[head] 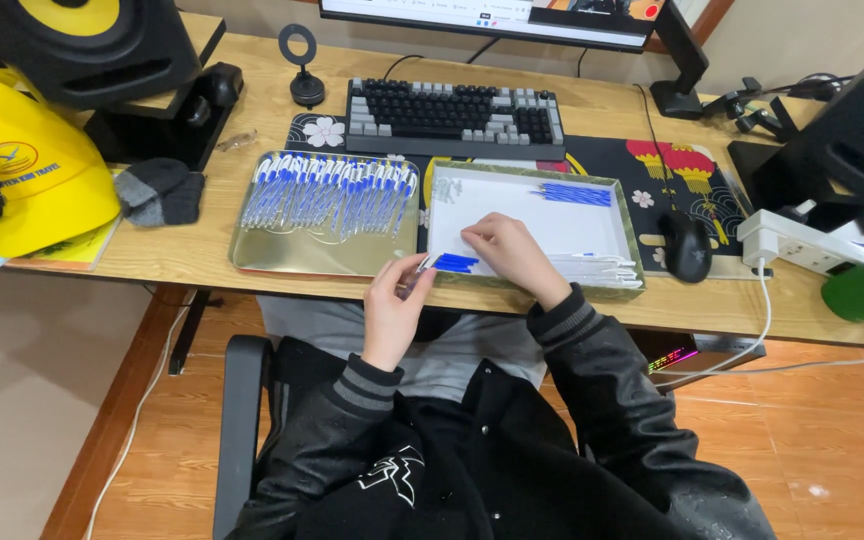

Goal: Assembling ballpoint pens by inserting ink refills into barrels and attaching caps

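Fingers of your left hand [392,305] pinch a pen [420,266] at the near edge of the white box [552,225]; your right hand [512,250] lies curled, empty, inside it beside blue pens [455,263]; left, a tray [252,255] holds rows of pens; farther, a keyboard [452,110].

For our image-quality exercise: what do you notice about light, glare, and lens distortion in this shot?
Head view: even indoor light with soft shadows; the gold tray shows a mild sheen near the blue-and-clear pens; the wide lens bows the desk edge; the left hand and right hand are sharp.
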